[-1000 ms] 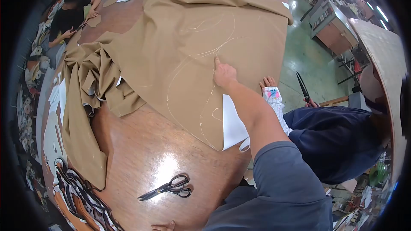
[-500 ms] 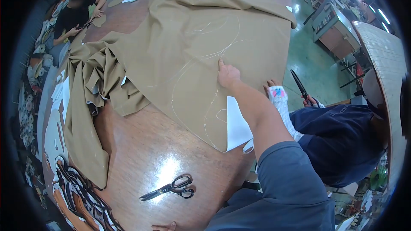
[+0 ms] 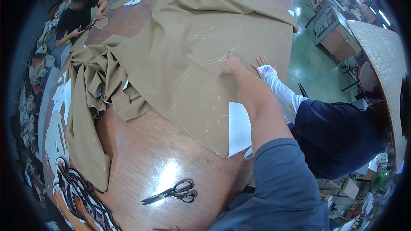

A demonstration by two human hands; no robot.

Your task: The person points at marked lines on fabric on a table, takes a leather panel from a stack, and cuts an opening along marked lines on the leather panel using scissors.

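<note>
Head view: the right arm reaches forward, elbow only slightly bent, across the brown sheet on the table, with the right hand palm down and its index fingertip at the chalk lines; how its other fingers are set cannot be told. Only part of the left hand shows at the bottom edge, finger spread unclear, near the scissors.

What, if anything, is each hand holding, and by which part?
Nothing shows in the right hand; it points at the cloth. The left hand is mostly out of frame: can't tell.
</note>
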